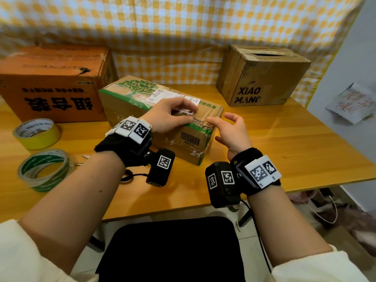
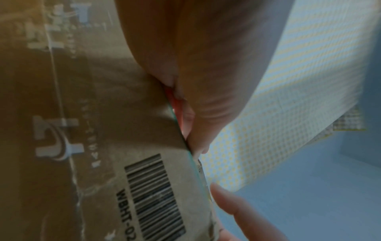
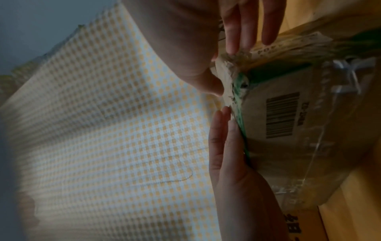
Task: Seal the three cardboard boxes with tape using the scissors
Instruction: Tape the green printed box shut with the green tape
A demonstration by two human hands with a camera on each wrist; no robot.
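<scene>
The middle cardboard box (image 1: 142, 98), printed with a green tree, lies on the wooden table (image 1: 284, 149). My left hand (image 1: 183, 112) rests on its top near the torn near corner, fingers pressing flat along the edge; the right wrist view shows those fingers (image 3: 226, 143) straight. My right hand (image 1: 221, 121) hovers at that corner, its index fingertip touching the crumpled cardboard and its thumb apart. An orange box (image 1: 50, 84) stands at the left. At the back right a brown box (image 1: 262, 76) has its flaps ajar. I cannot make out the scissors.
A yellow tape roll (image 1: 37, 133) and a clear green-cored roll (image 1: 43, 169) lie at the table's left front. Checked cloth (image 1: 183, 27) hangs behind. A paper note (image 1: 352, 102) is on the right wall. A black chair seat (image 1: 173, 251) sits below the table's front edge.
</scene>
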